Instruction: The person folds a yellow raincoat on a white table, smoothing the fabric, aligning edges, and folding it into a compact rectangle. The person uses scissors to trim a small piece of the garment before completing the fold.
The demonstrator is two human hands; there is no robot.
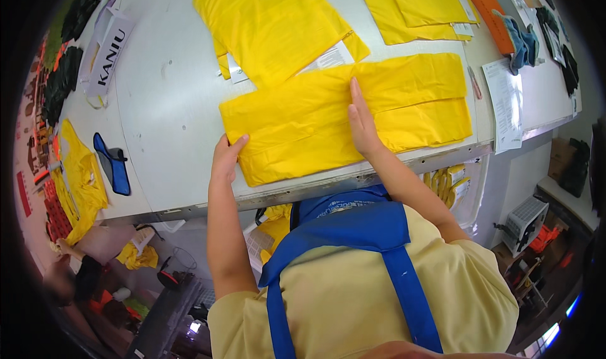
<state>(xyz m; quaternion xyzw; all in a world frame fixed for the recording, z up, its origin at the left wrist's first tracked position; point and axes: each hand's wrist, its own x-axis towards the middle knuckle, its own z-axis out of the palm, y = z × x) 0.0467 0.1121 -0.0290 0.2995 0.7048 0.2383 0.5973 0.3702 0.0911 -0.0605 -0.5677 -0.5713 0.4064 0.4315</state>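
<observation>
A folded yellow garment (303,131) lies in a long flat strip along the near edge of the table. My left hand (224,160) is at its left end, thumb on top of the fabric and fingers at the edge, partly hidden. My right hand (362,122) rests on the middle of the strip, fingers stretched out together and pointing away from me. Just beyond lies a second folded yellow garment (271,30), with white paper (331,57) showing from under it. Another yellow folded stack (420,11) is at the far right.
The metal-topped table (170,106) has a white box strip (108,53), a blue pouch (112,163) and a yellow garment (82,176) on the left. Rightward are a printed sheet (505,103), an orange strip (489,11) and blue cloth (521,40). Another person's arm (72,251) shows lower left.
</observation>
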